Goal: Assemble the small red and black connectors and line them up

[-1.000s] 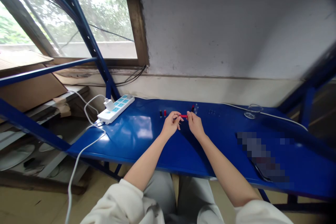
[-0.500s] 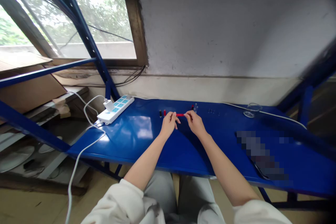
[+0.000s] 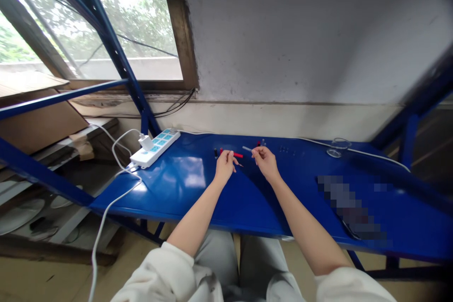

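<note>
My left hand [image 3: 225,166] is closed, with a slim red stick, like a pen's ink tube [image 3: 238,155], jutting to the right from its fingertips. Something small and thin shows below those fingers, too small to name. My right hand [image 3: 265,161] pinches a translucent tube, like a pen barrel [image 3: 247,149], which points left toward the red tube; the two are apart. By my left hand stand a small black cap-like piece [image 3: 215,153] and a red one [image 3: 221,150], partly hidden. Behind my right hand stand a clear piece [image 3: 263,142] and a dark red piece [image 3: 258,143].
On the blue table [image 3: 170,198] a white power strip [image 3: 155,149] lies at left with a plugged-in cable. Several tiny clear pieces [image 3: 287,150] lie right of my hands. Farther right are a clear round container [image 3: 334,153] and a blurred-out dark object [image 3: 348,205].
My right hand has come off the red tube's end and now holds a translucent tube. The red tube stays at my left hand, its right end now bare.
</note>
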`<state>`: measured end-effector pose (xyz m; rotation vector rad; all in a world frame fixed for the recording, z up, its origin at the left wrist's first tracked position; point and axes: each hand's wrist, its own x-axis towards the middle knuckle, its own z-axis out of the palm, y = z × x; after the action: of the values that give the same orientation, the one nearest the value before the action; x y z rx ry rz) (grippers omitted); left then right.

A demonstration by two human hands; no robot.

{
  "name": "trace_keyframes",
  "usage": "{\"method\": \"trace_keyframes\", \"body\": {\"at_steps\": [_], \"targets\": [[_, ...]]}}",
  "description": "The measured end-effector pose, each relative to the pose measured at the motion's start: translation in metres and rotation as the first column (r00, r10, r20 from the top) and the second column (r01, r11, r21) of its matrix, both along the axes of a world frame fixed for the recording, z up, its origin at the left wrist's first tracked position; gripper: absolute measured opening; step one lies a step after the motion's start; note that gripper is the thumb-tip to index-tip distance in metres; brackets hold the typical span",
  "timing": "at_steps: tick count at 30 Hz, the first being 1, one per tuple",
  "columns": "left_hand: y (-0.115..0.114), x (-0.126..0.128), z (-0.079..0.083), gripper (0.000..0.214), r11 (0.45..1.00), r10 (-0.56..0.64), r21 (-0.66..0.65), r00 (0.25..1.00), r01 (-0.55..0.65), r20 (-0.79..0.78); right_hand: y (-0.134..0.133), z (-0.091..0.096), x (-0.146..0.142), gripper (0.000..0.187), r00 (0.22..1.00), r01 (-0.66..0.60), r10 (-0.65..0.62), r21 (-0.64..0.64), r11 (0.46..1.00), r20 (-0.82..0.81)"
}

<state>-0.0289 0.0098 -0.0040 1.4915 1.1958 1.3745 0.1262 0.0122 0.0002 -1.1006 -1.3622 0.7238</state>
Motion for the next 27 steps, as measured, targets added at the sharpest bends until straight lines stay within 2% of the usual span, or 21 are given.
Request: {"method": "trace_keyframes", "body": {"at_steps": [3,5,8,13,18,20,23,27], "targets": [[-0.002,0.005,-0.002,0.029,0.992,-0.122,-0.013,0.992,0.122,0.008,-0.002,-0.002,-0.006,0.029,0.998,-0.053,0.053,-0.02,0.998,0.014],[-0.004,0.006,-0.001,0.03,0.989,-0.145,-0.006,0.989,0.146,0.027,-0.003,-0.004,-0.011,0.029,0.989,-0.141,0.143,-0.04,0.989,0.044],[-0.005,0.005,0.001,0.031,0.992,-0.125,0.013,0.991,0.124,0.04,-0.004,-0.006,-0.015,0.03,0.961,-0.26,0.266,-0.085,0.962,0.08],[-0.005,0.004,0.003,0.029,0.995,-0.074,0.061,0.997,0.073,0.004,-0.004,-0.008,-0.012,0.029,0.941,-0.293,0.303,-0.09,0.952,0.149],[-0.005,0.004,0.0,0.027,0.994,-0.098,0.039,0.994,0.1,-0.05,-0.005,-0.009,-0.013,0.028,0.911,-0.374,0.386,-0.101,0.922,0.145],[-0.005,0.004,-0.001,0.025,0.995,-0.094,0.035,0.992,0.097,-0.084,-0.006,-0.008,-0.013,0.027,0.907,-0.357,0.373,-0.116,0.927,0.194],[-0.006,0.004,0.0,0.02,0.995,-0.031,0.089,0.983,0.048,-0.183,-0.007,-0.005,-0.008,0.023,0.883,-0.264,0.29,-0.12,0.957,0.368],[-0.01,0.004,0.003,0.019,0.988,0.005,0.146,0.951,0.042,-0.311,-0.003,-0.002,0.008,0.016,0.783,0.025,0.042,-0.099,0.995,0.62]]}}
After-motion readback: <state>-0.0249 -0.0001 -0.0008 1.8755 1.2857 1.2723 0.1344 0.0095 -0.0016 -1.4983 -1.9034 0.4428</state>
